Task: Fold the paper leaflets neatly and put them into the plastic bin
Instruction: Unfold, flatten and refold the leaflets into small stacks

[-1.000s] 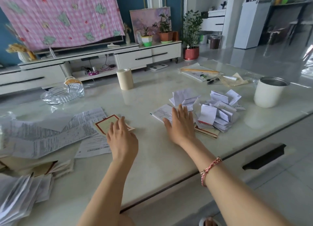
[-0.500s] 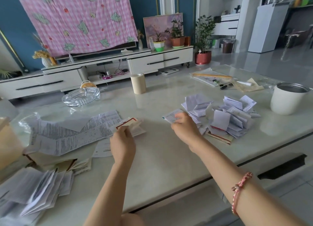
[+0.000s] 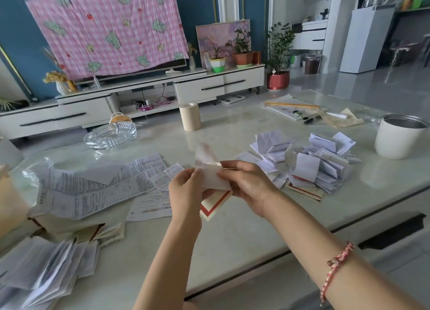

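Our left hand (image 3: 186, 188) and right hand (image 3: 246, 184) are close together just above the table (image 3: 232, 240), both pinching one leaflet (image 3: 213, 180). The left takes it between finger and thumb at its left edge, and the right curls its fingers round the other side. The leaflet is thin white paper, with a stiffer-looking cream panel edged in red hanging below. Its upper flap is blurred, so we cannot tell how far it is folded.

The chief risk, as we judge it, is a crooked crease. We are working in the air with nothing flat beneath, and edges that fail to meet would give a lopsided fold. Paper this thin might also crumple or tear where we pinch it.

Just to the right, the heap of folded leaflets (image 3: 321, 167) lies loose and springy, with many flaps half open. The tabletop is glossy and marble-like, so a nudge from our right forearm could slide pieces toward the near edge. To the left, the long printed sheets (image 3: 97, 184) lie open, rumpled along old creases. A fanned stack (image 3: 46, 270) sits close to the near-left edge, where it too could slip off.

Farther out stand a ribbed glass dish (image 3: 109, 135), a beige cylinder (image 3: 189, 116) and a white round container (image 3: 400, 140) with a metallic lining. We cannot pick out the plastic bin with certainty.
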{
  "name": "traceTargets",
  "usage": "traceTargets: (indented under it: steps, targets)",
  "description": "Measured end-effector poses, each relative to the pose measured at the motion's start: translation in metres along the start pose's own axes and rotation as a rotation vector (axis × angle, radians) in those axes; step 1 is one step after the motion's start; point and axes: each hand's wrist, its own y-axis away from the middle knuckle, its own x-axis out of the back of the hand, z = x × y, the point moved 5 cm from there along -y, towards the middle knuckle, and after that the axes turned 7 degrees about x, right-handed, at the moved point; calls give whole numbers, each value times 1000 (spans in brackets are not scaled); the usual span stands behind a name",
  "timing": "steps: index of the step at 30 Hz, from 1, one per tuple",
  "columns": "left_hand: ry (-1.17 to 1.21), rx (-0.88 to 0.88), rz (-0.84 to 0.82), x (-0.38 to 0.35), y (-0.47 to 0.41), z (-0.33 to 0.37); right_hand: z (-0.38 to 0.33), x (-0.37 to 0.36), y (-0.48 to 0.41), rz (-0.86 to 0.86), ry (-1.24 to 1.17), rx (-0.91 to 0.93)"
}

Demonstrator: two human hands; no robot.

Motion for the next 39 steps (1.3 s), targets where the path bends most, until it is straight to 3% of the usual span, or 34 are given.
traceTargets:
  steps: [5,10,12,17,19,22,24,30,35,39]
  targets:
    - [-105,36,55,2,-9,-6,-8,8,2,70,-44,37]
    - [107,332,-108,-5,-7,-17,-16,12,2,51,-167,27]
    - [170,305,-121,-6,-5,-16,-16,12,4,58,-209,0]
    - [55,51,39,3,-6,-6,-22,29,3,156,-334,-55]
    - [21,12,67,4,-5,-3,-33,44,1,227,-229,9]
    - [-19,-44,85,4,-4,0,-55,58,4,291,206,251]
    - [-38,-68,77,3,-3,3,-62,55,5,207,363,334]
    - [-30,-36,48,2,-2,3,-37,58,4,22,391,40]
    - [73,48,7,6,-10,-5,-46,51,14,-211,414,67]
    - [76,88,-24,6,-16,-10,-46,53,11,-78,253,94]
